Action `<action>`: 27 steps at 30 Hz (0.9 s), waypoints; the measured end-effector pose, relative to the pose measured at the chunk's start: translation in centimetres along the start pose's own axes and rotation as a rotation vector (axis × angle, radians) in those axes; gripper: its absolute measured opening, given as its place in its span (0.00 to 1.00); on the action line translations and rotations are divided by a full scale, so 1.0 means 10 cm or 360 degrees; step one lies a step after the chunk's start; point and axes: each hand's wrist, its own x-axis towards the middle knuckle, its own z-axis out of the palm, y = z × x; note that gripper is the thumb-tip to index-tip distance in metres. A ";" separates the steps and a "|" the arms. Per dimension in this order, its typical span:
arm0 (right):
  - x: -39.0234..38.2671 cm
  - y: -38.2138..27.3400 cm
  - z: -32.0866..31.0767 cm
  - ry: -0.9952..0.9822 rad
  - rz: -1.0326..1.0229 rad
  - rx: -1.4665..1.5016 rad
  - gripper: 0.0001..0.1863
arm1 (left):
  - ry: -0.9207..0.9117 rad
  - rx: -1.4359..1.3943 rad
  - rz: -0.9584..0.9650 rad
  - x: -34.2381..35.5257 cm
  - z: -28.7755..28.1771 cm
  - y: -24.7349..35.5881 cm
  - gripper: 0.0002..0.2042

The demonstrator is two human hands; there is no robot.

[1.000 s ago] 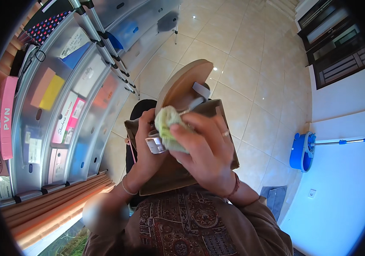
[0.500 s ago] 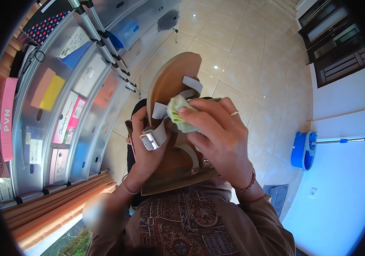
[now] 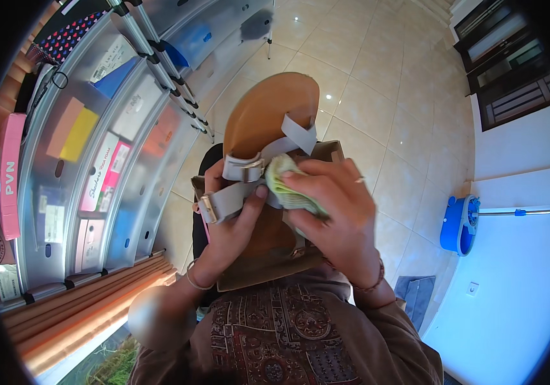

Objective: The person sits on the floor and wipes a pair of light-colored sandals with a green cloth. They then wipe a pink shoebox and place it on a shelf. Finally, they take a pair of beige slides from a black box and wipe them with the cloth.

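Sandal (image 3: 265, 112), tan. My left hand (image 3: 228, 239): fingers closed on sandal's strap (image 3: 228, 200). My right hand (image 3: 342, 221): fingers bunched round green cloth (image 3: 288, 186) beside sandal's buckle (image 3: 253, 170). Box (image 3: 255, 276) below sandal.

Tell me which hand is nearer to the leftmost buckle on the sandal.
Left. The left hand is close beside the buckle, gripping its grey strap; the right hand is farther off, to the buckle's right, holding the green cloth.
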 end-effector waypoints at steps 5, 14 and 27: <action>0.06 -0.09 -0.19 0.0348 0.0054 0.0157 0.26 | -0.0047 0.0247 0.0120 0.02 -0.02 -0.04 0.27; 0.07 0.16 0.03 0.0497 -0.0014 0.0034 0.25 | -0.0017 0.0167 0.0178 -0.03 -0.02 0.00 0.26; -0.15 0.30 -0.02 0.0448 -0.0045 0.0098 0.22 | 0.0156 -0.0262 -0.0450 -0.10 -0.06 0.02 0.17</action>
